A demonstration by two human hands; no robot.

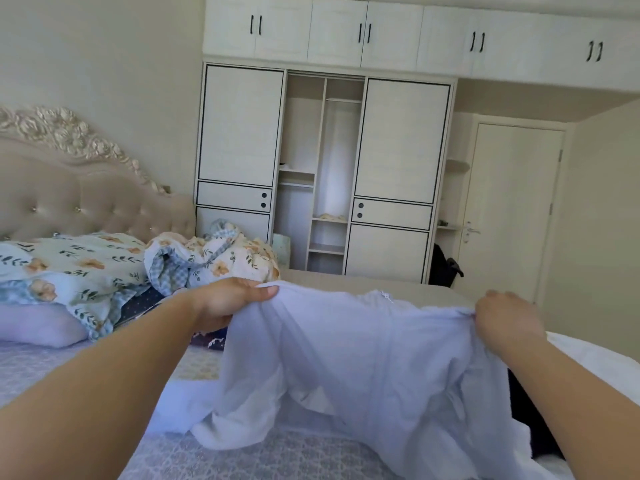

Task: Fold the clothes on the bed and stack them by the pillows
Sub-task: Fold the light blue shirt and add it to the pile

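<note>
A pale lilac-white garment (363, 362) hangs stretched between my two hands above the bed (69, 368). My left hand (225, 303) grips its upper left edge, thumb on top. My right hand (505, 318) pinches its upper right edge. The lower part of the garment drapes onto the patterned bedspread. A lilac pillow (38, 327) lies at the left near the headboard. A dark patterned piece of clothing (207, 341) shows under my left hand, mostly hidden. Something black (526, 410) lies behind the garment at the right.
A crumpled floral quilt (104, 268) with a blue checked lining is heaped by the tufted headboard (69, 188). A white wardrobe (325, 174) with an open middle section stands beyond the bed. A closed door (512, 216) is at the right.
</note>
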